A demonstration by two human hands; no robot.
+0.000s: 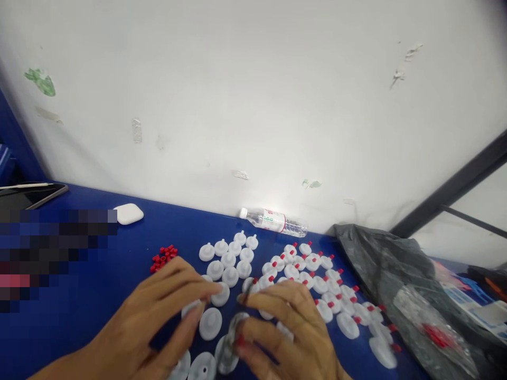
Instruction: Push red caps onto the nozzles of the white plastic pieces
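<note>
My left hand (166,311) is over the near part of the white discs, its thumb and forefinger apart with nothing clearly between them. One white disc (219,294) lies by its forefinger tip. My right hand (281,324) has its fingers curled around a small red cap (240,342), smeared by motion. Beside those fingertips is a blurred whitish disc (233,338); whether it is held is unclear. Bare white discs (215,270) with a central nub lie between and beyond my hands. Discs with red caps (319,285) spread to the right. Loose red caps (163,257) are piled behind my left hand.
A clear bottle (273,220) lies on its side by the wall. At the left are a white rounded object (129,214) and a dark tablet-like device (34,196). Grey plastic (364,264) and a clear bag with red pieces (439,335) lie on the right.
</note>
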